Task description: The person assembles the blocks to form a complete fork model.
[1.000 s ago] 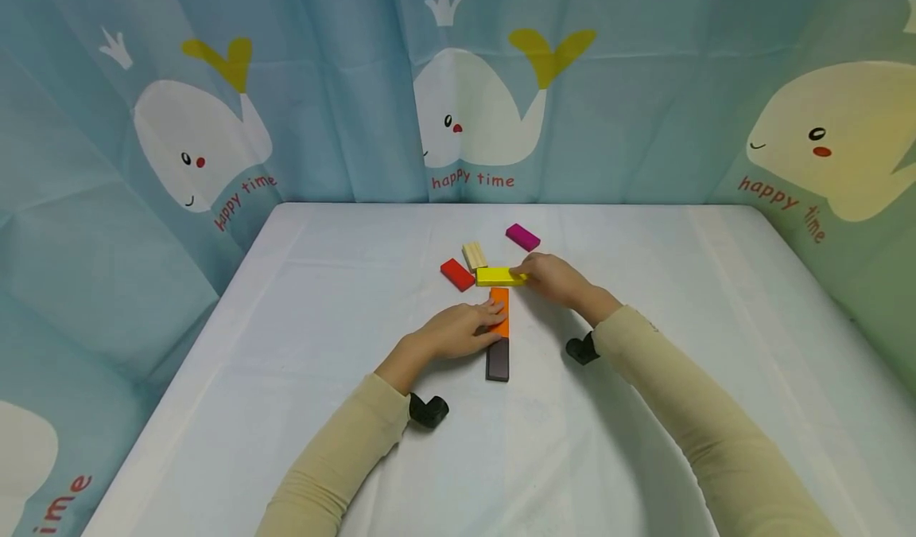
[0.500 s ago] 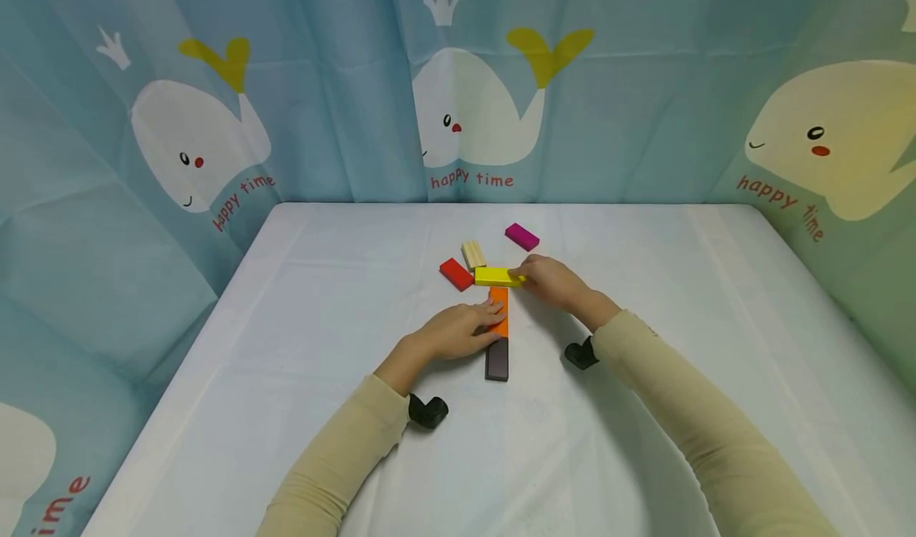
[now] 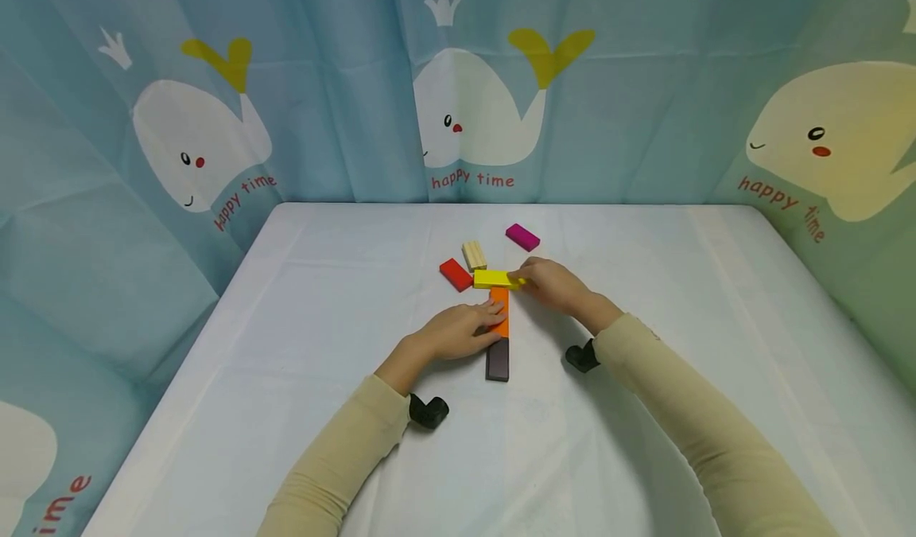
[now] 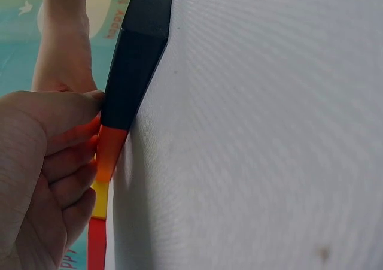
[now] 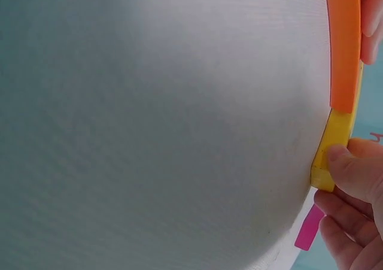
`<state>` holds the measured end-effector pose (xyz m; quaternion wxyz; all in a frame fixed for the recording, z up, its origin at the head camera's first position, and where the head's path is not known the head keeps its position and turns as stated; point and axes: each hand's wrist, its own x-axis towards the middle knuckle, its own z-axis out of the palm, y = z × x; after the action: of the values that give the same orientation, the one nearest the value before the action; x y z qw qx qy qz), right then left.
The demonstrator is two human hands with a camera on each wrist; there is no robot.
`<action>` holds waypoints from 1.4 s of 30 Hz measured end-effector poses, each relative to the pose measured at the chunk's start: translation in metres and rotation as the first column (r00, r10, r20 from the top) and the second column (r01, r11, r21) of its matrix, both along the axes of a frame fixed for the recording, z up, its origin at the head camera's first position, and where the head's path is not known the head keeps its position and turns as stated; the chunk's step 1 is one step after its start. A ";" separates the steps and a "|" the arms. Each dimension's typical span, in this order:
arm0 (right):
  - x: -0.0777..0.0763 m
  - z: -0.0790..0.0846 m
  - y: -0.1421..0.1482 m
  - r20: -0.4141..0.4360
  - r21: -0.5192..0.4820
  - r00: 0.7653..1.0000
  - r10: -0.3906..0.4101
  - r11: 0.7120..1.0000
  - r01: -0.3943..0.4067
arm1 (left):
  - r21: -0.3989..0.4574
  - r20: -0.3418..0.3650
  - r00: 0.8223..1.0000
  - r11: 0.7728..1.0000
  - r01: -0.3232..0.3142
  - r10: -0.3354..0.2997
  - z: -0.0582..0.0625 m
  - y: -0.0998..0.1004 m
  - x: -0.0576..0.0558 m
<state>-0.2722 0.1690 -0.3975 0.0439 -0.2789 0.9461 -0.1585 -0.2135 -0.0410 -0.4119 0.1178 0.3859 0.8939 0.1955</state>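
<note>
A yellow block lies crosswise at the far end of an orange block, the two meeting like a T. My right hand pinches the yellow block's right end, thumb on its near side in the right wrist view. The orange block lies lengthwise, end to end with a black block nearer me. My left hand rests over the orange block with its fingers extended, and the thumb touches the black block near the joint between the two.
Just behind the yellow block's left end lie a red block and a pale grooved wooden block. A magenta block lies farther back. The white-covered table ends at a blue whale-print curtain.
My right hand has drawn the yellow block slightly toward me and a little left, closing the gap to the orange block. The left hand has stayed in place.
</note>
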 end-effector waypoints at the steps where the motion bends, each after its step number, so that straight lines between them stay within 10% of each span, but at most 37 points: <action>1: 0.000 0.000 0.000 -0.001 -0.001 1.000 0.000 1.000 0.000 | 0.000 0.000 1.000 1.000 -0.001 0.001 0.000 0.000 0.000; 42: 0.008 -0.001 0.001 -0.037 -0.015 0.999 0.008 1.000 -0.009 | -0.043 -0.012 1.000 0.999 -0.014 0.014 0.003 0.002 0.001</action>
<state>-0.2643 0.1699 -0.3988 0.0249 -0.2861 0.9444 -0.1603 -0.2124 -0.0390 -0.4090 0.1195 0.3782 0.9011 0.1750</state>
